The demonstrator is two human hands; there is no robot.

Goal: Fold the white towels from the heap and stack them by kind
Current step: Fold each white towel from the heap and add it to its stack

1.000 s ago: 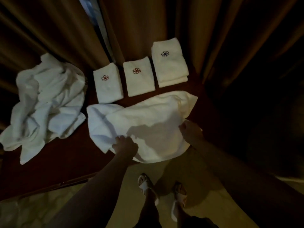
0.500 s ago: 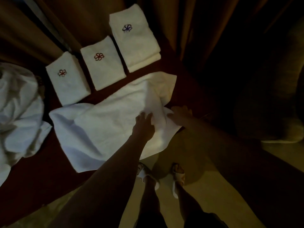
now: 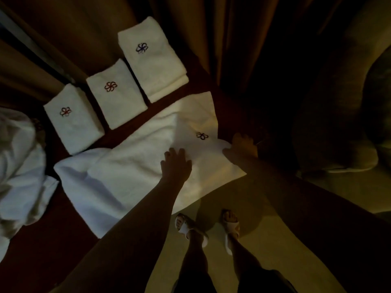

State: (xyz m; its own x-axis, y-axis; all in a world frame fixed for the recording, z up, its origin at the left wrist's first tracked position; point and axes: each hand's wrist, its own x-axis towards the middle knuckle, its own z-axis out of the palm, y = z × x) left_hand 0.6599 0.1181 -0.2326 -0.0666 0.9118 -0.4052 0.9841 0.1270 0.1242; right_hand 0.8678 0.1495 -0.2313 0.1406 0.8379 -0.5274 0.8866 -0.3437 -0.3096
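**Folding under way: one towel spread, three stacks waiting**

Pressing flat on the cloth at the centre of the frame, the left hand (image 3: 176,163) lies with fingers straight and spread on the towel being folded (image 3: 135,166), holding nothing. At centre right, the right hand (image 3: 242,145) sits at the towel's right edge; in the dim light one cannot tell whether its fingers pinch the cloth or only rest against it.

The towel lies across the dark red desk (image 3: 42,240), its near right corner hanging over the edge above the floor (image 3: 264,240). Its right end appears already turned over, showing a dark flower emblem (image 3: 202,135) just above and between the hands.

Along the upper left, three folded stacks sit in a diagonal row just beyond the spread towel: the left red-flower stack (image 3: 72,119), the middle red-flower stack (image 3: 115,94), and the dark-flower stack (image 3: 152,58), which looks larger and at least two towels deep. The unfolded heap (image 3: 19,166) fills the left edge of the frame, just beside the spread towel.

Judged from this view, the step in hand is smoothing the first fold. The next move seems to call for bringing the left end over, keeping the emblem on top, then setting the towel on the dark-flower stack, whose emblem looks the same.

Brown curtains (image 3: 211,28) hang behind the desk.
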